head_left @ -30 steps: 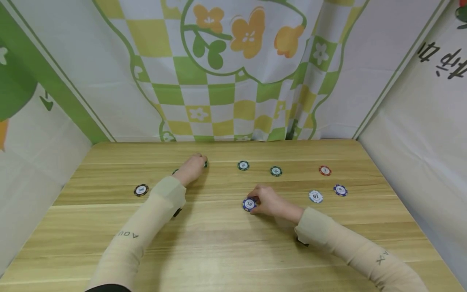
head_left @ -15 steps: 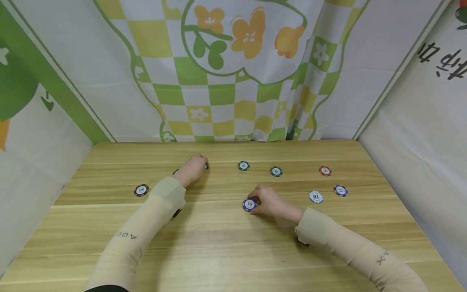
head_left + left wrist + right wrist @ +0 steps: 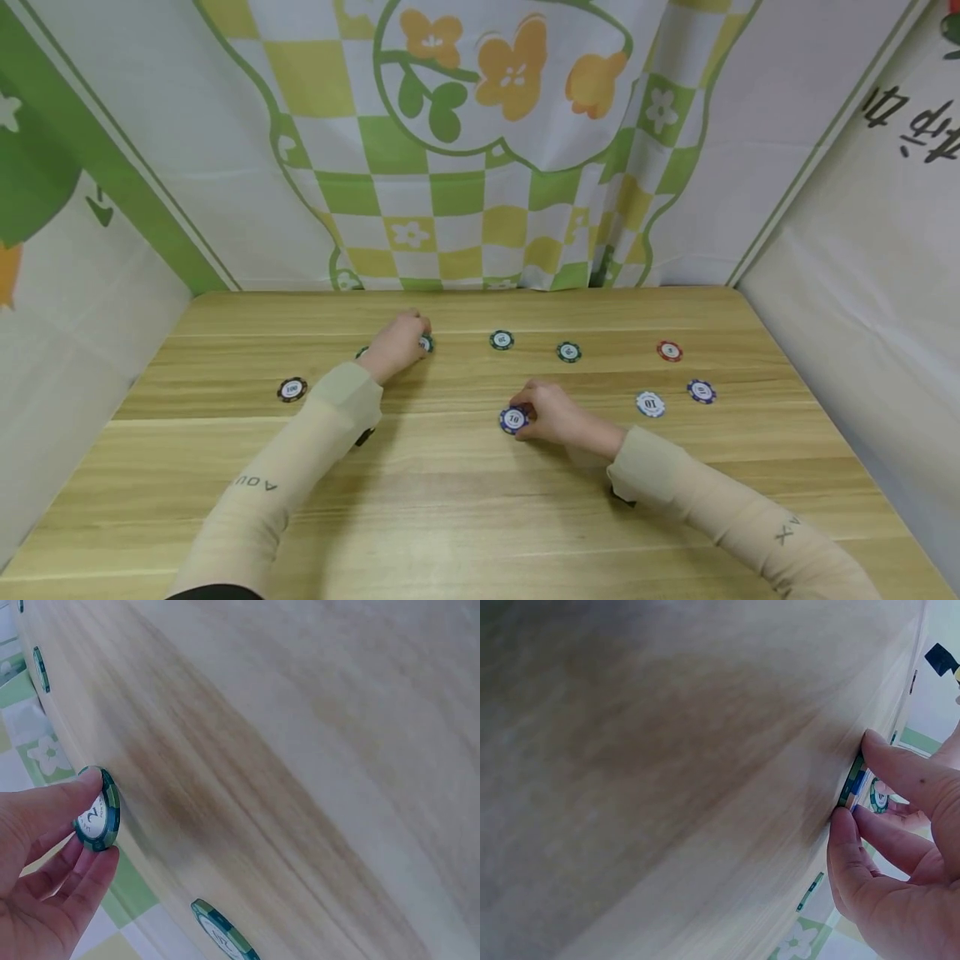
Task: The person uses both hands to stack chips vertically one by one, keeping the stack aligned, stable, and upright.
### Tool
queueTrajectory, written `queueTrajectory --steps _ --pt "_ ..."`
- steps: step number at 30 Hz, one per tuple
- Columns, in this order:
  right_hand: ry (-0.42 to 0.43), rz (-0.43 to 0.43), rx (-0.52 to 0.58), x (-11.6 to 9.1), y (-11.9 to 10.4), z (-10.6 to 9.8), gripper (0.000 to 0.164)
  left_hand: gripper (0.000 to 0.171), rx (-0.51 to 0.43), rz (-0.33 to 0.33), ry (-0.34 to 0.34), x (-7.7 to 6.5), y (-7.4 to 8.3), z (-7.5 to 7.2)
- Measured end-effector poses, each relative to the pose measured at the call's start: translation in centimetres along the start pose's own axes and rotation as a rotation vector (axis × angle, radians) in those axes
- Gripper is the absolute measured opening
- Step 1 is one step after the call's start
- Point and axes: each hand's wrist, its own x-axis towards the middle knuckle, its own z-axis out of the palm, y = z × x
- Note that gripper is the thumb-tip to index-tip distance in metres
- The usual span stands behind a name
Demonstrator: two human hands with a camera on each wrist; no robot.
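My left hand point(image 3: 395, 343) is at the back of the table, left of the middle. In the left wrist view its thumb and fingertips pinch a green poker chip point(image 3: 111, 814) by the edge, tipped up from the wood. Another green chip point(image 3: 361, 352) is mostly hidden behind that hand in the head view. At the table's middle my right hand point(image 3: 558, 416) grips a blue chip marked 10 point(image 3: 513, 419) between thumb and fingers. The right wrist view shows a green-edged chip point(image 3: 848, 784) directly under the blue one, both gripped as a small stack low at the wood.
On the wooden table point(image 3: 450, 517) lie a black 100 chip point(image 3: 292, 389) at left and two green chips, one behind the middle point(image 3: 502, 339) and one farther right point(image 3: 568, 352). At right are red point(image 3: 670, 351), white point(image 3: 650, 404) and blue point(image 3: 702, 391) chips. Patterned cloth point(image 3: 457, 196) hangs behind.
The green chip at my left hand has come up and slightly toward me, and more of its face shows. My right hand and its stack have stayed in place.
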Motion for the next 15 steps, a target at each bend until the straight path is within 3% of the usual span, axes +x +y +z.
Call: queueTrajectory --steps 15 --pt "0.011 -0.022 -0.006 -0.08 -0.19 -0.24 0.041 0.007 -0.037 0.015 0.026 -0.79 0.68 -0.97"
